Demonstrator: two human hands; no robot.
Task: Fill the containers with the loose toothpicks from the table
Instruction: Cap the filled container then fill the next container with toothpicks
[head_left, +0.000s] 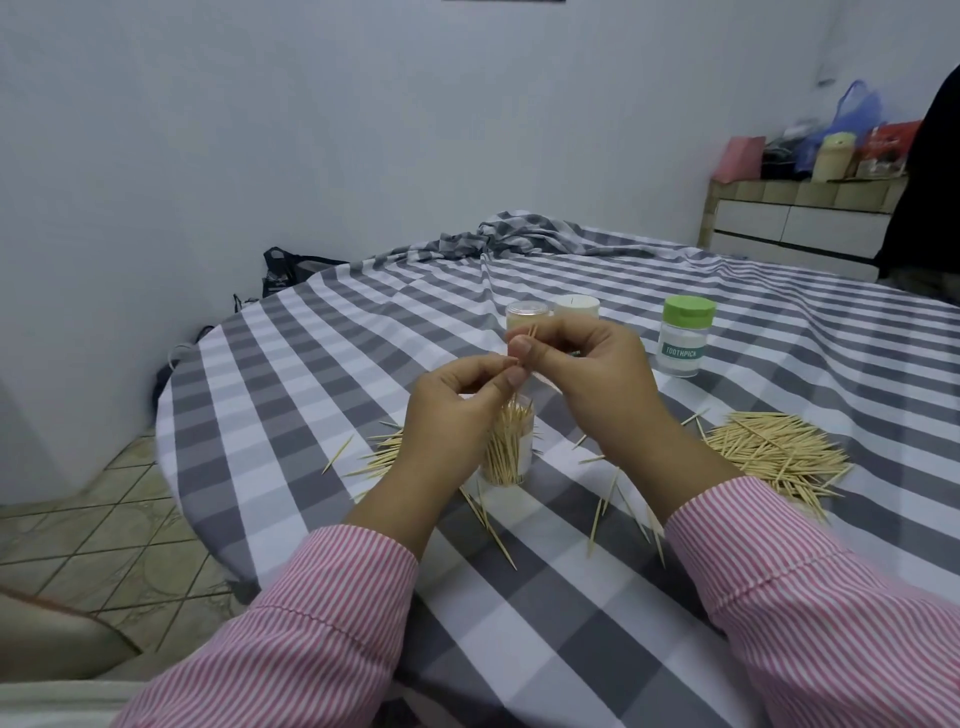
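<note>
Left hand: the left hand (457, 400) is raised above the table, its thumb and forefinger pinched together on the lower part of a few thin pale wooden toothpicks (529, 347); the other fingers are curled in under the palm.
Right hand: the right hand (592, 364) meets the left, thumb and forefinger pinching the same toothpicks a little higher, whose tips stick up past the fingertips; the remaining fingers are bent loosely.
Open container: a small clear plastic open-topped jar (508, 447) stands upright on the cloth directly below the hands, holding a bundle of toothpicks on end.
Loose toothpicks: a large flat pile (774, 452) lies to the right of the right wrist; a smaller heap (382, 452) lies partly hidden behind the left hand; single sticks are scattered between the forearms.
Other containers: two low clear jars with pale lids (550, 312) stand behind the hands, partly hidden; a white jar with a green cap, labelled TOOTHPICK (683, 335), stands to their right, apart from them.
Sleeves: pink and white striped cuffs (779, 561) on both arms.
Surface: round table under a grey and white checked cloth (291, 374), bunched at the far edge.
Room: plain pale wall, tiled floor at left, a low tiled shelf with bags (810, 156) at far right.
</note>
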